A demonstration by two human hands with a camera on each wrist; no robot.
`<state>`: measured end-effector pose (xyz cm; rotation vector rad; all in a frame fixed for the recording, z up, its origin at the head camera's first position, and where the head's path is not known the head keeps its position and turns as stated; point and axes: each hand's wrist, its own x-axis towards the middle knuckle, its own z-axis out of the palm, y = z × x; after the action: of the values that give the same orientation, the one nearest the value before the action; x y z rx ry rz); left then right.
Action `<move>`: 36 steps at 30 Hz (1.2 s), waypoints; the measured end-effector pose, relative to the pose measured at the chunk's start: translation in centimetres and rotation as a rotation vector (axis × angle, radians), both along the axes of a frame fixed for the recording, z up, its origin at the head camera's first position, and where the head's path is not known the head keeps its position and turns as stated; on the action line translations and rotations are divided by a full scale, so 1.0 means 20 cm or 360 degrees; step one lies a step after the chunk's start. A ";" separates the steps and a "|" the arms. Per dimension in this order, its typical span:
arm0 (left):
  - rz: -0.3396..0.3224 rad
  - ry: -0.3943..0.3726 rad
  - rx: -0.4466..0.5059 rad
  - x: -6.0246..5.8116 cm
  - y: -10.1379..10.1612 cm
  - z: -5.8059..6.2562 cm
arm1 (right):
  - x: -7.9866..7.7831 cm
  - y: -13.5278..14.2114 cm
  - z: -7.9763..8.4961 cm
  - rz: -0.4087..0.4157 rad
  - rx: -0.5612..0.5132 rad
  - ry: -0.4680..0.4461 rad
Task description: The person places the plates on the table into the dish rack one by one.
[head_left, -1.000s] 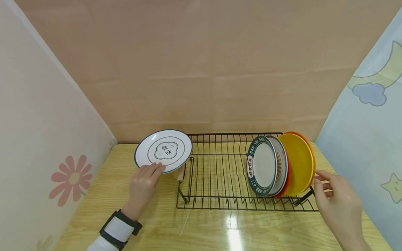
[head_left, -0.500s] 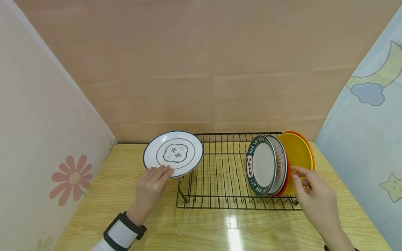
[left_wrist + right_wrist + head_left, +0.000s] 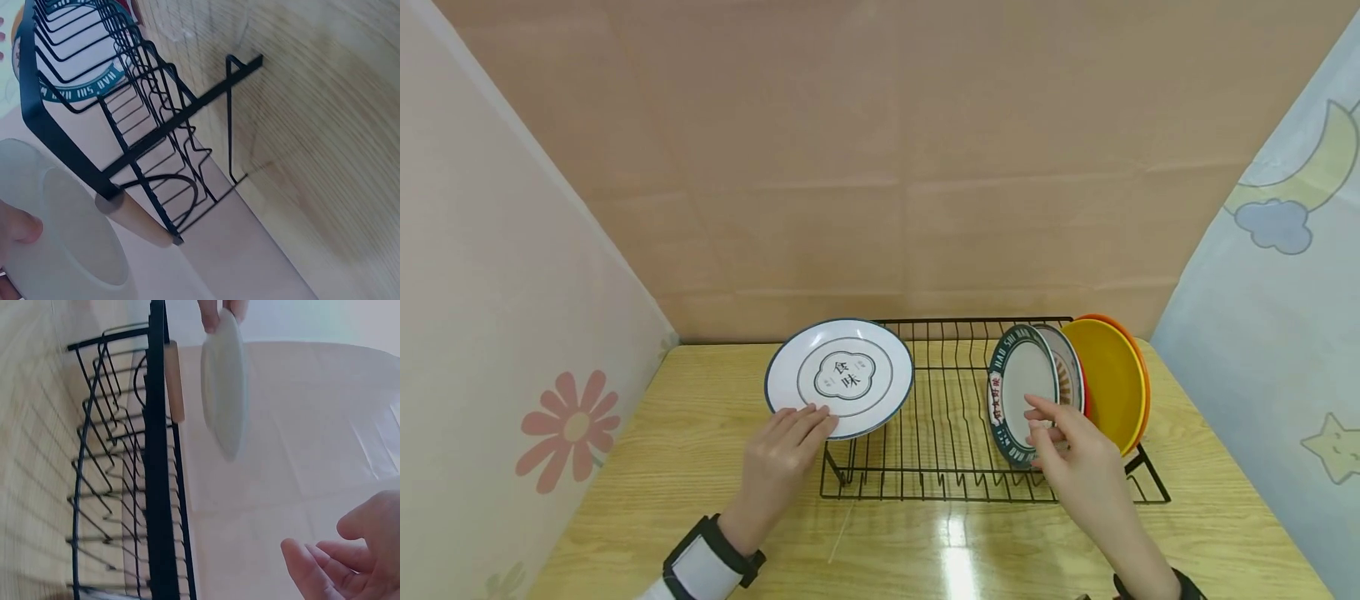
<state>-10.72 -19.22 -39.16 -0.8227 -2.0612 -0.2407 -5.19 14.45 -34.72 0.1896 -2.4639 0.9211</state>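
My left hand (image 3: 790,458) grips the near edge of a white plate (image 3: 880,392) with a thin blue rim and a printed emblem in its middle. Its fingers lie on top of the plate; the left wrist view catches its thumb on the pale underside (image 3: 87,228). The plate is held up nearly flat, overlapping the left end of a black wire dish rack (image 3: 925,499) in the head view. My right hand (image 3: 1086,462) holds nothing, its fingers loosely bent, and overlaps a green-rimmed plate (image 3: 1022,375) standing in the rack.
Behind the green-rimmed plate stand a patterned white plate (image 3: 1067,354), a mostly hidden red one, a yellow plate (image 3: 1101,367) and an orange plate (image 3: 1138,358). The rack has a wooden handle (image 3: 140,220) at its left end. A wooden table (image 3: 700,392) lies beneath, with walls around it.
My left hand has carried the white plate rightward and slightly nearer, over the rack's left end. My right hand has moved left from beside the orange plate to in front of the green-rimmed one.
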 end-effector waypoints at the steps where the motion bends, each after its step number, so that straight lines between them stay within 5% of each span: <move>1: -0.0012 0.0017 0.0003 0.00 0.01 0.00 | -0.01 -0.01 0.00 0.0022 -0.0014 -0.0012; 12: -0.0085 0.0080 0.0002 0.04 0.11 0.02 | -0.08 -0.11 -0.01 0.0113 -0.0231 -0.0432; 36: -0.0257 0.0246 0.0026 0.07 0.26 -0.04 | -0.25 -0.13 -0.04 0.0301 -0.0779 -0.0976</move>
<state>-9.22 -14.07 -39.87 -0.9687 -1.8488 -0.2738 -10.25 11.84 -35.45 -0.0425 -2.6692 1.8572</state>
